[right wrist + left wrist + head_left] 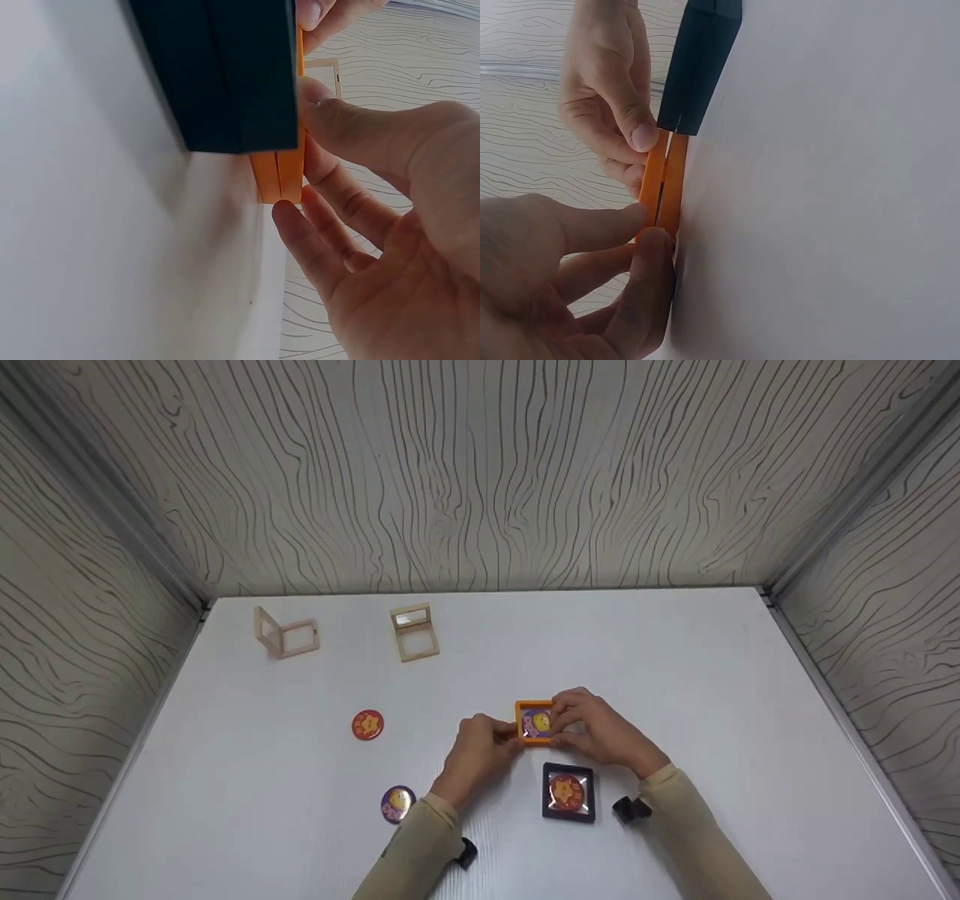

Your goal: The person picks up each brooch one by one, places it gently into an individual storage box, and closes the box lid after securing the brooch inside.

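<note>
A square orange display frame (534,703) lies on the white table, and a round purple badge (535,725) with a yellow face shows inside it. My left hand (480,754) pinches its left edge between thumb and fingers. My right hand (604,729) grips the right side, covering part of the badge. A narrow gap runs between the two halves of the orange frame (673,176) in the left wrist view. Nearer to me lies a black display frame (551,814) with a red star badge (566,793) in it; it partly hides the orange frame (281,180) in the right wrist view.
A loose red star badge (367,724) lies left of my hands, and a purple badge (397,804) sits beside my left sleeve. Two pale wooden frames, one at far left (300,637) and another wooden frame (418,643), stand hinged open. Patterned walls (480,472) border the table.
</note>
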The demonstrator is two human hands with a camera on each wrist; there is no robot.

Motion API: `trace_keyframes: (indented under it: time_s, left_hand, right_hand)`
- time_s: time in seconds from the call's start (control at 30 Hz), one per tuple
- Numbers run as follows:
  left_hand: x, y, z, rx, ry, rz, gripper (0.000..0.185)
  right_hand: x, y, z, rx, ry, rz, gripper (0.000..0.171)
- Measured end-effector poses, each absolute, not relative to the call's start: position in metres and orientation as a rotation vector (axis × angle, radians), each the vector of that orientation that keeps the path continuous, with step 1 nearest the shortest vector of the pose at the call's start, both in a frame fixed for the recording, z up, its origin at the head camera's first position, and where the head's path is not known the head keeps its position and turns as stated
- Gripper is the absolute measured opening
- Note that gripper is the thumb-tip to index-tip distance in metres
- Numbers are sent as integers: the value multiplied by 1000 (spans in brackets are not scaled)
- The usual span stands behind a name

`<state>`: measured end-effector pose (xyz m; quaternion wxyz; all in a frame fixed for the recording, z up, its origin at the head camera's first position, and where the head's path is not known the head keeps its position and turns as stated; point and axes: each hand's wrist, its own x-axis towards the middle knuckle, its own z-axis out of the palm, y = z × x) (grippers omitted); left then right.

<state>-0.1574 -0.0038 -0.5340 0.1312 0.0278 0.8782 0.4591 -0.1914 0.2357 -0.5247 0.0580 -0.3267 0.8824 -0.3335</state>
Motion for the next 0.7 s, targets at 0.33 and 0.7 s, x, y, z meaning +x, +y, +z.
trace_keyframes:
  time_s: [0.33, 0.7]
  left_hand:
    - [-158, -5, -535, 18, 2511, 1386, 27]
    - [-158, -8, -537, 84, 2478, 1437, 27]
  right_hand:
    - [-190, 233, -523, -906, 2674, -1014, 4]
    - [-188, 233, -526, -901, 2692, -1002, 5]
